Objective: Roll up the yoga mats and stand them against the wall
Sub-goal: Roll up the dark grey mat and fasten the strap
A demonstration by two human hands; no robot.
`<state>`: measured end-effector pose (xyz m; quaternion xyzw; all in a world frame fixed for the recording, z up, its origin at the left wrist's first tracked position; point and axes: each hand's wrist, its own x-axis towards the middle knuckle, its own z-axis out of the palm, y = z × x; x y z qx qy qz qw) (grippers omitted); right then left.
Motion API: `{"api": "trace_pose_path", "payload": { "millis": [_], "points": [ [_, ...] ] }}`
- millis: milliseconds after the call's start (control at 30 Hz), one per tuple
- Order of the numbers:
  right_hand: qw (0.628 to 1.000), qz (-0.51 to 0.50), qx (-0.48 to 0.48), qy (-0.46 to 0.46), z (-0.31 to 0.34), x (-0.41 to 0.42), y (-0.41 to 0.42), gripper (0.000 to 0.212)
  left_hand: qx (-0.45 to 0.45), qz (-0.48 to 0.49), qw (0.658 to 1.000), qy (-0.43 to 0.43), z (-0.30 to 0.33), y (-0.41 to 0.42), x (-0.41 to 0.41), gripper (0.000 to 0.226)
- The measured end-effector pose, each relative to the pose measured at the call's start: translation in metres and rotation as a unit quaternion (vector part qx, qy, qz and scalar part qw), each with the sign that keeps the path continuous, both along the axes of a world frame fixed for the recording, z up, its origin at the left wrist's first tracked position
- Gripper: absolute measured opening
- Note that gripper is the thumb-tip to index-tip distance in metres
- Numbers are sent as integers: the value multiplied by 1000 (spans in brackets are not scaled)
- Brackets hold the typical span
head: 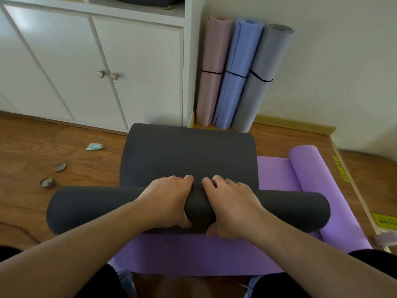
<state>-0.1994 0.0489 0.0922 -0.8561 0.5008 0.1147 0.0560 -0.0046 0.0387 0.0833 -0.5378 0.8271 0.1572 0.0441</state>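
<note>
A dark grey yoga mat (189, 155) lies on the floor, its near end wound into a thick roll (86, 207) lying crosswise. My left hand (169, 201) and my right hand (232, 207) grip the roll's middle side by side, fingers curled over the top and thumbs underneath. A purple mat (193, 252) lies flat under it, with its right side curled into a roll (322, 190). Against the wall stand three rolled mats, each bound with a black band: pink (212, 72), blue (236, 72) and grey (260, 78).
White cabinet doors (107, 67) fill the back left. On the wooden floor at left lie a small green wrapper (94, 146) and two round lids (59, 167). A raised wooden edge with yellow labels (343, 173) runs along the right.
</note>
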Motion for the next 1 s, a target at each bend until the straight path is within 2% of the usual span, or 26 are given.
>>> {"api": "trace_pose_path", "payload": {
  "millis": [67, 167, 367, 467, 567, 633, 733, 833, 933, 1000],
  "points": [
    [1000, -5, 5, 0, -2, 1, 0, 98, 34, 4, 999, -3, 2, -1, 1, 73],
    [1000, 3, 9, -20, -6, 0, -3, 76, 36, 1, 999, -6, 0, 3, -1, 70],
    [999, 2, 10, -33, 1, -4, -7, 52, -94, -34, 994, -52, -13, 13, -8, 82],
    [1000, 2, 10, -29, 1, -6, -5, 59, -83, -11, 996, -27, -8, 6, -8, 69],
    [1000, 13, 5, -20, 2, -7, -3, 92, -39, -3, 999, -6, -1, 0, -3, 69],
    [1000, 14, 3, -5, 0, -5, -2, 102, -6, -3, 1000, -8, 3, -1, -1, 71],
    [1000, 13, -3, -16, -5, -3, -2, 83, 14, -6, 1000, -10, 5, 0, 0, 65],
    [1000, 11, -9, -27, -1, -4, -3, 68, -29, -20, 999, -16, 0, 7, 0, 65],
    [999, 7, 1, -32, 4, -4, -5, 61, -96, -39, 994, -44, -10, 10, -3, 79],
    [999, 5, 11, -36, 5, -4, -6, 62, -100, -35, 994, -39, -10, 8, -3, 74]
  ]
}}
